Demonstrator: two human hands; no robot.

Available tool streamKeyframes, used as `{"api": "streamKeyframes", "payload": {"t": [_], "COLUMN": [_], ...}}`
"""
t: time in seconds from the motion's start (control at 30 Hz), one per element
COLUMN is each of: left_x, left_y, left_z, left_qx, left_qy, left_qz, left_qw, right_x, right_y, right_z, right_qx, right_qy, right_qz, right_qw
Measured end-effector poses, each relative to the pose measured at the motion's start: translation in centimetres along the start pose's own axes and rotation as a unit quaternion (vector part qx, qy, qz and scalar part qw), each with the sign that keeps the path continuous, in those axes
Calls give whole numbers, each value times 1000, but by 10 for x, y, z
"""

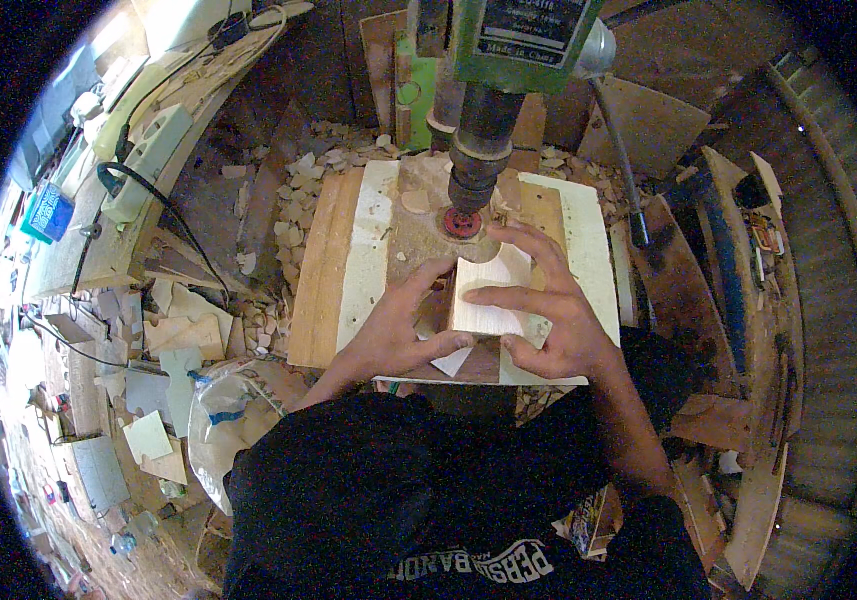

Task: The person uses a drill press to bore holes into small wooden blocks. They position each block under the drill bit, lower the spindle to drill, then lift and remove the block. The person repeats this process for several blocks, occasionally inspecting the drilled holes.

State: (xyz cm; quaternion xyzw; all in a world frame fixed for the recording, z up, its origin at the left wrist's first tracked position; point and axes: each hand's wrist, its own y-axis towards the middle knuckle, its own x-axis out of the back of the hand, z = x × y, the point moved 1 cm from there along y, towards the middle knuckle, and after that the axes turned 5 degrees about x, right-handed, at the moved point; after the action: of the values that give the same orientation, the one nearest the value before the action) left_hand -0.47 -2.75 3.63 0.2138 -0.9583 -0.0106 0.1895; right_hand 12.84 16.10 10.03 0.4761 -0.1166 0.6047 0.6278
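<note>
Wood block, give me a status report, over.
Left hand at left side, right hand spread over top. Wood block between them. Round red bit just beyond far end, near right hand's index fingertip.

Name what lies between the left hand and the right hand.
In the head view, a pale wooden block lies between the left hand and right hand.

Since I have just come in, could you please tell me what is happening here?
A person has both hands around a pale wooden block on a board-covered worktable. The left hand is at its left side; the right hand has a finger across its top. Just beyond the block, a red round tool sits under a green machine. Whether it is turning, I cannot tell.
</note>
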Motion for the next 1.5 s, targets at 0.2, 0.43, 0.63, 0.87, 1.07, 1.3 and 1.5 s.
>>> {"api": "streamKeyframes", "payload": {"t": [0.2, 0.43, 0.63, 0.87, 1.07, 1.3, 1.5], "left_x": [0, -1, -4, -7, -6, -6, -5], "left_y": [1, 1, -2, 0, -2, -2, -4], "left_z": [1, 3, 6, 6, 0, -4, -2], "left_qx": [-26, -33, -28, -53, -55, -57, 3], "left_qy": [-22, -15, 29, 23, 30, 71, 63], "left_qz": [-6, -6, -33, -37, -44, -61, -22], "left_qw": [999, 999, 999, 998, 997, 994, 998], "right_x": [0, -2, -2, -2, -2, -1, -2], "right_y": [-1, -4, -8, -8, -6, -7, -7], "right_z": [0, 1, 4, 5, 7, 10, 11], "right_qx": [-3, -1, -15, -7, -6, -8, -18], "right_qy": [12, -1, -19, -42, -54, -63, -66], "right_qz": [10, 4, -2, 1, -3, -2, -6], "right_qw": [1000, 1000, 1000, 999, 999, 998, 998]}}
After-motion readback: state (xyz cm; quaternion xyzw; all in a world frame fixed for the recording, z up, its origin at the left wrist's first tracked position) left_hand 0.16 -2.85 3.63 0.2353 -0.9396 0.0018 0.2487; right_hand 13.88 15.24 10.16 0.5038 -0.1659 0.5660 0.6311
